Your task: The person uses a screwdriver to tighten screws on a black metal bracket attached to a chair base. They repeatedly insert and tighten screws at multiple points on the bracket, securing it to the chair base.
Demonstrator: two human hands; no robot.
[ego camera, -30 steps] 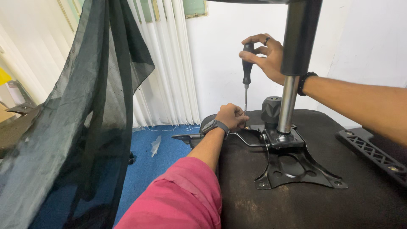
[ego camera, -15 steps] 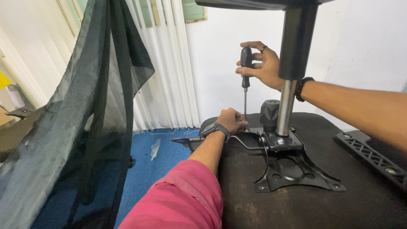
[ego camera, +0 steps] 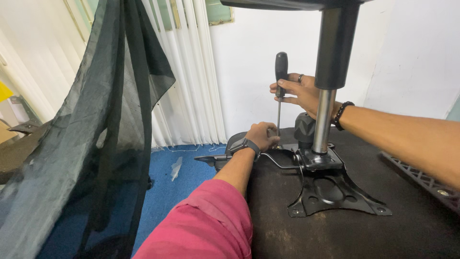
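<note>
My right hand (ego camera: 296, 92) grips the black handle of a long screwdriver (ego camera: 280, 72) held upright, its tip down near the edge of an upturned black chair seat (ego camera: 354, 230). My left hand (ego camera: 262, 135), with a watch on the wrist, rests at the screwdriver's tip with fingers curled around it. Just right of both hands a black metal mounting plate (ego camera: 335, 192) sits on the seat, and a gas-lift column (ego camera: 330, 86) rises from it. A thin bent lever (ego camera: 278, 160) runs from the plate toward my left hand.
A dark mesh chair back (ego camera: 81, 144) stands at the left. White vertical blinds (ego camera: 187, 81) hang behind it over a blue floor (ego camera: 167, 187). A black perforated plastic part (ego camera: 421, 177) lies at the right edge.
My right hand has slid down the screwdriver handle, so the top of the handle now shows above my fingers. The view has shifted slightly; my left hand stays at the tip.
</note>
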